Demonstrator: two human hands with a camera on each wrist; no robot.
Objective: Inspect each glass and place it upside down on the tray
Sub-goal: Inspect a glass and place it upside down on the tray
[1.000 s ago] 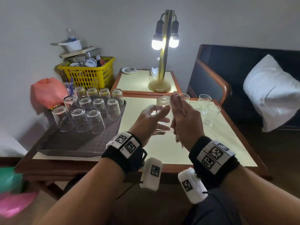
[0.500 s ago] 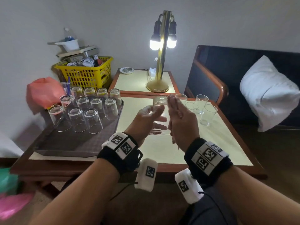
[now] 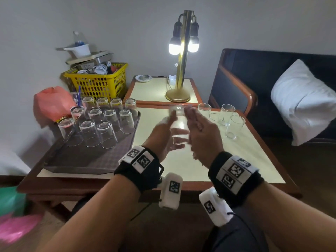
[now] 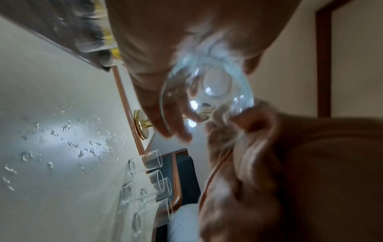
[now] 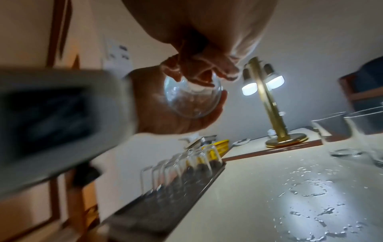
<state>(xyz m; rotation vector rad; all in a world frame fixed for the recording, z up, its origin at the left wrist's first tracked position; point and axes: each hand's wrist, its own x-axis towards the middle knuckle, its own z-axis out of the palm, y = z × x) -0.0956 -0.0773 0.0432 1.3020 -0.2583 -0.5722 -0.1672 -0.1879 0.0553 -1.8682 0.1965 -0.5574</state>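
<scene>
A clear glass [image 3: 179, 122] hangs above the middle of the cream table, held between both hands. My left hand [image 3: 163, 133] wraps it from the left, thumb on top and fingers underneath. My right hand [image 3: 201, 131] holds its right side. The right wrist view shows the right fingertips [image 5: 207, 70] bunched on the glass [image 5: 190, 99], with the left palm behind it. The glass's open mouth [image 4: 209, 88] faces the left wrist camera. On the brown tray [image 3: 87, 157] at the left, several glasses [image 3: 107, 133] stand upside down. Several upright glasses [image 3: 234, 126] stand at the table's far right.
Water drops [image 5: 311, 188] lie on the tabletop under my hands. A lit brass lamp [image 3: 179, 95] stands on the side table behind. A yellow basket [image 3: 100, 84] and a pink bag [image 3: 52, 102] sit behind the tray. A dark sofa with a white pillow [image 3: 300, 99] is at the right.
The glass has turned between my hands and now blurs with motion. Both hands stay over the middle of the table. The glasses on the tray and on the table have not moved.
</scene>
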